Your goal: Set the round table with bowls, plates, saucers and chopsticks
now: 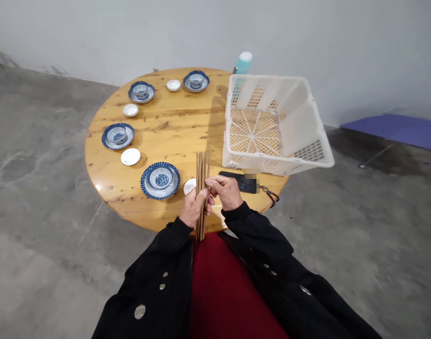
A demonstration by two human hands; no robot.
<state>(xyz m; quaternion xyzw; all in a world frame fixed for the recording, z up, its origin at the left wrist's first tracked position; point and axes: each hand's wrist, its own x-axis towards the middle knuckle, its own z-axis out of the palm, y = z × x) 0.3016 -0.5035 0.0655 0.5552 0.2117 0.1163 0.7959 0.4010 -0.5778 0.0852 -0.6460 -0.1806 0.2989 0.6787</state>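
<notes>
A bundle of brown chopsticks stands nearly upright over the table's near edge, its lower ends close to my body. My left hand is wrapped round the middle of the bundle. With thumb and finger, my right hand pinches a chopstick at the bundle's right side, slightly apart from the others at the top. Just behind my left hand lies a small white dish, partly hidden by the chopsticks. Left of it sits a blue-patterned plate with a bowl on it.
The round wooden table carries more plate-and-bowl sets, such as a far plate, and small white dishes. A white plastic basket stands at right, with a turquoise bottle behind and a black phone in front. A purple umbrella lies beyond.
</notes>
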